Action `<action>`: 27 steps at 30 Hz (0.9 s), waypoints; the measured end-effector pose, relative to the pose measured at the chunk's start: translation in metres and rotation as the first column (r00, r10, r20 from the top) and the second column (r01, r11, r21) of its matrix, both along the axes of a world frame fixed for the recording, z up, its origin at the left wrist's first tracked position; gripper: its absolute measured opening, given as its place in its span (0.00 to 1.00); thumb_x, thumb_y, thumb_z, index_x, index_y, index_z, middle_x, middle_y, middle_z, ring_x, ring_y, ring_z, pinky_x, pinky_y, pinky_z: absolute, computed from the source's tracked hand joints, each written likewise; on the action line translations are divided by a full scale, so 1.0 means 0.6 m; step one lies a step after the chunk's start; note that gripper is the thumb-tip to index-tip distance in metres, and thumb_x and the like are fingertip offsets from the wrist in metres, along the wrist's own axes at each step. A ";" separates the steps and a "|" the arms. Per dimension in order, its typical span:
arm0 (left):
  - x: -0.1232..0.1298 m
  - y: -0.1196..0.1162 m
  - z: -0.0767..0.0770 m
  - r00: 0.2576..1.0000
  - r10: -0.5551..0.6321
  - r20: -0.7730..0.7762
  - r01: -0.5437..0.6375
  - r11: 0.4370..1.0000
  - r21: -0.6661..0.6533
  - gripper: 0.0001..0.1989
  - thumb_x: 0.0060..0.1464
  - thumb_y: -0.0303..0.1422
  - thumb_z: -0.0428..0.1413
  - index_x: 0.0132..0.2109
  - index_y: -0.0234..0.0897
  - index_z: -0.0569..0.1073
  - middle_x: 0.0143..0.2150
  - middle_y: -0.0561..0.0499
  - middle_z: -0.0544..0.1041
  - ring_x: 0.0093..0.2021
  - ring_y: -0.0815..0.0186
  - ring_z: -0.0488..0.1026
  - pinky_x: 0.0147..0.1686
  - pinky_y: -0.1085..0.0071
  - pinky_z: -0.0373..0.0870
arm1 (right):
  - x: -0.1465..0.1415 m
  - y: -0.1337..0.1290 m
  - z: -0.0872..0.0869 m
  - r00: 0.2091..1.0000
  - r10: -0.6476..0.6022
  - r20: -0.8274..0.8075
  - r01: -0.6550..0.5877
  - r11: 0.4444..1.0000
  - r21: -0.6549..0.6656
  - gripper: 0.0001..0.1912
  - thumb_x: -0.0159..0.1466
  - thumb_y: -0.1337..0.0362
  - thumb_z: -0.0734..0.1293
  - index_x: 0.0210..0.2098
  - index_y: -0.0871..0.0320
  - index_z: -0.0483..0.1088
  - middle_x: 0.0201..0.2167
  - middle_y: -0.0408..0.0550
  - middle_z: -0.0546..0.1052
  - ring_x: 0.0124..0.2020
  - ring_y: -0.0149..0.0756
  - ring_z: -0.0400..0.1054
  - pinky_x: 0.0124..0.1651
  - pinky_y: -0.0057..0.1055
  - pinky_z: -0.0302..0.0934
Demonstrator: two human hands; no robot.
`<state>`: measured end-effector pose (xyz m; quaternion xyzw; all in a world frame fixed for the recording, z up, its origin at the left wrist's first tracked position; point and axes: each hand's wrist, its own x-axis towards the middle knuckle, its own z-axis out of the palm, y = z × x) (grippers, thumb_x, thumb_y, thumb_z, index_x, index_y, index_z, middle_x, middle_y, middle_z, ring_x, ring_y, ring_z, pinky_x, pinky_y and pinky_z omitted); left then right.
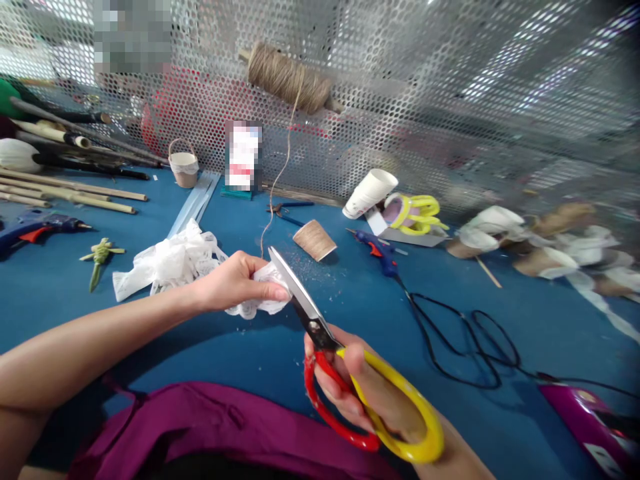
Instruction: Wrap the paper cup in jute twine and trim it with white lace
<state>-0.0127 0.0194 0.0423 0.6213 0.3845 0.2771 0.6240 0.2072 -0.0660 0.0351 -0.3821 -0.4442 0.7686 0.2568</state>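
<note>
White lace is pinched between the thumb and fingers of my left hand. More of the lace lies bunched on the blue table to the left of that hand. My right hand holds large scissors with one red and one yellow handle loop, its fingers through the loops. The blades point up and left and lie against the lace beside my left thumb; they look closed or nearly so. Just beyond the blades, a small twine-wrapped cup rests on its side.
Twine hangs from a spool on the perforated metal screen. A blue glue gun with a looped black cord lies right; another glue gun is left. Pliers, white cups, sticks and a handled basket stand or lie behind.
</note>
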 end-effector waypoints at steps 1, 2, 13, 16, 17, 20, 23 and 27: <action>0.000 0.001 -0.001 1.000 0.000 0.010 0.000 1.000 -0.006 0.14 0.40 0.39 0.61 0.25 0.29 0.70 0.18 0.57 0.65 0.18 0.78 0.58 0.18 0.79 0.53 | 0.002 0.002 0.004 0.999 -0.025 0.023 0.024 0.999 0.025 0.31 0.51 0.36 0.62 0.39 0.58 0.64 0.18 0.35 0.62 0.12 0.16 0.44 0.10 0.14 0.43; 0.000 0.002 -0.002 1.000 0.005 0.019 -0.004 1.000 -0.009 0.14 0.40 0.38 0.61 0.25 0.29 0.70 0.19 0.56 0.65 0.19 0.78 0.58 0.18 0.79 0.54 | 0.004 0.005 0.008 0.997 -0.052 0.062 0.048 0.997 0.056 0.32 0.50 0.36 0.64 0.39 0.57 0.64 0.18 0.35 0.62 0.12 0.16 0.45 0.10 0.15 0.44; 0.005 0.009 -0.020 0.997 0.083 0.004 -0.083 0.996 -0.037 0.13 0.42 0.38 0.60 0.26 0.30 0.71 0.20 0.55 0.68 0.19 0.77 0.59 0.20 0.78 0.55 | 0.108 0.048 0.040 0.072 -0.505 0.860 -0.120 0.851 0.510 0.19 0.50 0.56 0.69 0.39 0.55 0.65 0.22 0.45 0.73 0.22 0.42 0.69 0.26 0.33 0.60; 0.006 0.009 -0.021 0.995 0.102 -0.007 -0.102 0.993 -0.063 0.13 0.42 0.38 0.59 0.26 0.30 0.71 0.21 0.54 0.69 0.19 0.76 0.60 0.19 0.78 0.55 | 0.131 0.052 0.036 -0.108 -0.430 0.896 -0.208 0.891 0.402 0.19 0.52 0.59 0.67 0.41 0.58 0.66 0.25 0.51 0.76 0.26 0.48 0.72 0.27 0.35 0.60; 0.006 0.008 -0.021 0.994 0.104 -0.012 -0.105 0.992 -0.069 0.13 0.42 0.38 0.60 0.27 0.30 0.71 0.21 0.54 0.69 0.19 0.76 0.60 0.19 0.79 0.54 | 0.135 0.054 0.034 -0.149 -0.404 0.903 -0.220 0.904 0.368 0.19 0.53 0.59 0.66 0.43 0.60 0.67 0.26 0.53 0.77 0.28 0.50 0.73 0.27 0.35 0.61; 0.006 0.007 -0.018 0.995 0.099 -0.009 -0.099 0.992 -0.081 0.12 0.42 0.37 0.60 0.27 0.30 0.72 0.21 0.54 0.70 0.20 0.76 0.60 0.19 0.79 0.55 | 0.139 0.064 0.027 -0.237 -0.345 0.908 -0.246 0.926 0.288 0.20 0.58 0.60 0.62 0.47 0.64 0.66 0.29 0.57 0.78 0.32 0.52 0.74 0.30 0.36 0.62; 0.004 0.005 -0.017 0.995 0.104 0.007 -0.103 0.991 -0.083 0.12 0.42 0.37 0.60 0.27 0.30 0.72 0.21 0.55 0.70 0.20 0.77 0.61 0.20 0.79 0.56 | 0.135 0.078 0.021 -0.273 -0.325 0.905 -0.286 0.926 0.246 0.20 0.60 0.61 0.60 0.49 0.65 0.66 0.30 0.58 0.78 0.34 0.51 0.74 0.31 0.35 0.62; 0.004 0.004 -0.016 0.993 0.121 0.018 -0.119 0.989 -0.086 0.12 0.41 0.37 0.60 0.27 0.31 0.72 0.21 0.55 0.70 0.20 0.76 0.61 0.19 0.79 0.55 | 0.126 0.088 0.020 -0.259 -0.315 0.913 -0.327 0.918 0.224 0.17 0.61 0.62 0.60 0.45 0.63 0.69 0.30 0.57 0.78 0.34 0.49 0.74 0.31 0.35 0.62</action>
